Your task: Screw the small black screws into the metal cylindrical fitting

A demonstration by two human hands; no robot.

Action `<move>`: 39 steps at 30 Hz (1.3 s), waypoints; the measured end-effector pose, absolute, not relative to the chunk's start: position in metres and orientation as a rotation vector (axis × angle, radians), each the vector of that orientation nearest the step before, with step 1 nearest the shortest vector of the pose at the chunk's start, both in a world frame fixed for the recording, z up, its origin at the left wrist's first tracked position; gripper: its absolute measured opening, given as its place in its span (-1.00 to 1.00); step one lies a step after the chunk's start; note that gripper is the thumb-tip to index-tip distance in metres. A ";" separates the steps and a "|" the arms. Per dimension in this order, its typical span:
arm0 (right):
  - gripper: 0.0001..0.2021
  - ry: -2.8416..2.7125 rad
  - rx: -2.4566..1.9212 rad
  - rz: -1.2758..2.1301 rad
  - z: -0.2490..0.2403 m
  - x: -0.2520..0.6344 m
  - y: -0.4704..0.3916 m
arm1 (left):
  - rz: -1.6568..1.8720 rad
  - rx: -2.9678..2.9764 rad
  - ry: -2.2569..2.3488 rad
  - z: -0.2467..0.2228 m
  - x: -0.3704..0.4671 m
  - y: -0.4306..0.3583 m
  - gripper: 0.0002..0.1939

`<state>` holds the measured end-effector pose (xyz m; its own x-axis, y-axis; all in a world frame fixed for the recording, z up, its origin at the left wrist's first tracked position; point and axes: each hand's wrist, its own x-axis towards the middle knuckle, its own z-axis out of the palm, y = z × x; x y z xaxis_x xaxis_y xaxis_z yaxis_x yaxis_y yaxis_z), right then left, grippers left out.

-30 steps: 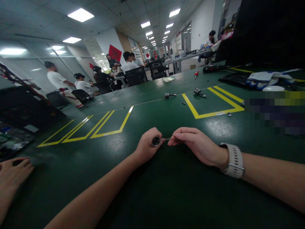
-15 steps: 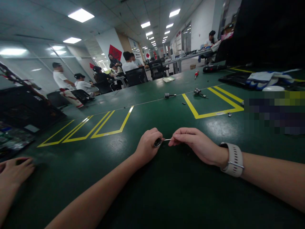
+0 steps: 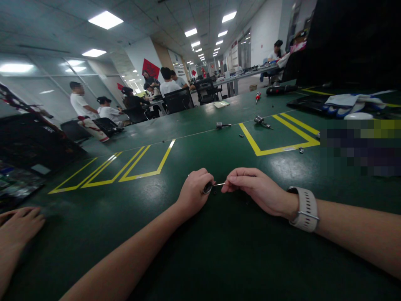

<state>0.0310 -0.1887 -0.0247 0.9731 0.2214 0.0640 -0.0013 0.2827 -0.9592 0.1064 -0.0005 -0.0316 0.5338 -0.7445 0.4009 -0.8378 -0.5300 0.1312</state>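
Observation:
My left hand (image 3: 194,190) is closed round a cylindrical metal part (image 3: 207,187), whose round end shows a dark opening. Most of that part is hidden by the fingers. My right hand (image 3: 247,180), with a pale watch strap at the wrist, pinches a thin, shiny metal rod (image 3: 220,184). The rod points left and reaches the edge of the cylindrical part; whether its tip is inside, I cannot tell. A tiny dark piece (image 3: 215,192) lies on the table just below the rod.
Two metal cylinders with shafts, one left (image 3: 223,125) and one right (image 3: 262,122), lie farther back on the green table (image 3: 150,234). Small nuts (image 3: 301,150), a red screwdriver (image 3: 258,98) and gloves (image 3: 351,104) are at right. Another person's hand (image 3: 23,228) rests at the left edge.
The left hand and the metal part it holds look slightly turned. My right hand stays pinching the rod in almost the same place.

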 end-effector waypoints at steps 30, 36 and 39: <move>-0.78 -0.089 -1.550 -0.102 -0.030 0.031 -0.191 | 0.417 2.238 -1.109 -0.030 0.109 -0.001 -0.87; -0.78 -0.066 -1.599 -0.133 -0.032 0.032 -0.191 | 0.290 2.213 -1.198 -0.029 0.107 -0.001 -0.90; -0.78 -0.046 -1.600 -0.139 -0.030 0.033 -0.190 | 0.251 2.243 -1.222 -0.030 0.107 -0.001 -0.93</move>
